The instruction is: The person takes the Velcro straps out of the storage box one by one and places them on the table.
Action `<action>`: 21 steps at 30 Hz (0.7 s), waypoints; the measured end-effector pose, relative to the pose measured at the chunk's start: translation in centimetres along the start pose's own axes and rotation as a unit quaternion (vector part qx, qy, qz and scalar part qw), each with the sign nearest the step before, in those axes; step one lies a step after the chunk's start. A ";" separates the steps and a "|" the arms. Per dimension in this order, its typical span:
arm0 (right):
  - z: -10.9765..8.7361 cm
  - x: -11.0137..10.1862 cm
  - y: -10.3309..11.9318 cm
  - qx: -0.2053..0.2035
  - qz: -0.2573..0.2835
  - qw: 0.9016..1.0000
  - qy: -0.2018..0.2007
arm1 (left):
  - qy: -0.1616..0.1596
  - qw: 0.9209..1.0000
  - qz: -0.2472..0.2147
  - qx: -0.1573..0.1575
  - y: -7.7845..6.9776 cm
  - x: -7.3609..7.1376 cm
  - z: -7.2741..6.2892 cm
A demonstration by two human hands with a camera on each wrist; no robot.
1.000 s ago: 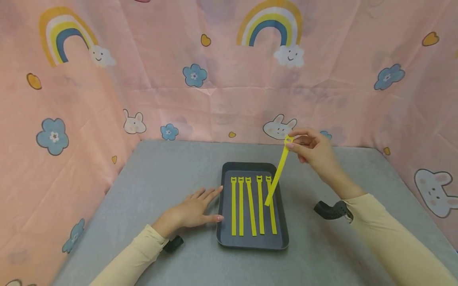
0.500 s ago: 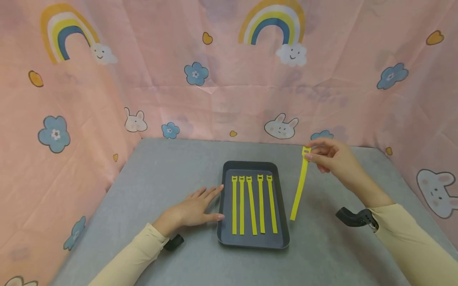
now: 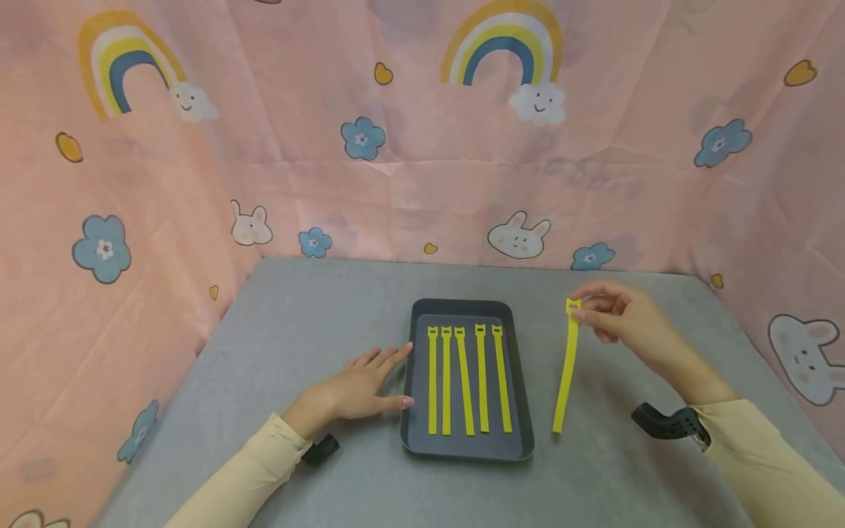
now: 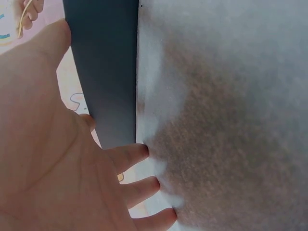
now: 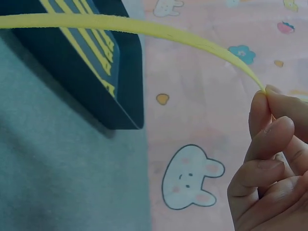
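Between thumb and fingertips my right hand (image 3: 617, 317) pinches the slotted head of a yellow hook-and-loop cable tie (image 3: 565, 378). The strap hangs down to the right of a dark grey tray (image 3: 523, 411), its lower end close over the table. In the right wrist view the tie (image 5: 192, 38) bows across in front of the tray. My left hand (image 3: 356, 389) lies spread at the tray's left side, thumb and index fingertip touching the rim. Several more yellow ties (image 3: 465, 381) lie lengthwise inside the tray in a row, heads at the far end, one slightly slanted.
The tray stands on a grey table (image 3: 317, 308). A pink printed curtain (image 3: 422, 191) encloses the back and both sides. Black wrist mounts show beneath the left sleeve (image 3: 247, 473) and the right sleeve (image 3: 759, 462).
My right hand has carried the cable tie from above the tray out to the right, then lowered it toward the table. The left hand and tray have stayed put.
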State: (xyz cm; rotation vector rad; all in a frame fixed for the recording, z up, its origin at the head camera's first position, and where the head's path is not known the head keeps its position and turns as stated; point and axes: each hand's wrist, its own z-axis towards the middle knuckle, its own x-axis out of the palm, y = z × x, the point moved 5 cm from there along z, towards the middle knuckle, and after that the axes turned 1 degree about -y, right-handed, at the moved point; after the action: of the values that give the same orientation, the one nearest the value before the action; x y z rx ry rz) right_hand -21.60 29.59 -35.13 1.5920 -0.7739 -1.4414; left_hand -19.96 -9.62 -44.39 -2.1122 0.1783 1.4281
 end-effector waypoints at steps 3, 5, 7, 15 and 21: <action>-0.1 0.3 -0.3 -0.011 0.001 1.000 0.008 | -0.001 1.000 0.000 0.000 0.0 0.0 0.0; -0.1 0.5 -0.5 -0.010 -0.003 1.000 0.009 | 0.000 1.000 0.000 0.000 0.0 0.0 0.1; -0.1 0.6 -0.7 -0.010 -0.005 1.000 0.012 | -0.001 1.000 0.000 0.001 0.0 0.0 0.1; 0.3 1.3 -1.9 0.008 -0.002 1.000 0.019 | -0.003 1.000 0.002 0.000 0.0 0.0 0.1; 0.6 1.7 -3.0 0.007 -0.012 1.000 0.020 | 0.000 1.000 -0.001 -0.003 0.0 0.0 0.0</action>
State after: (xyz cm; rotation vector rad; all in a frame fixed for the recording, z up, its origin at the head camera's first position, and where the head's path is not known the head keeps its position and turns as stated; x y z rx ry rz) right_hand -22.23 29.37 -38.64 1.6399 -0.7453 -1.4191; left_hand -19.97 -9.56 -44.42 -2.1176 0.1721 1.4288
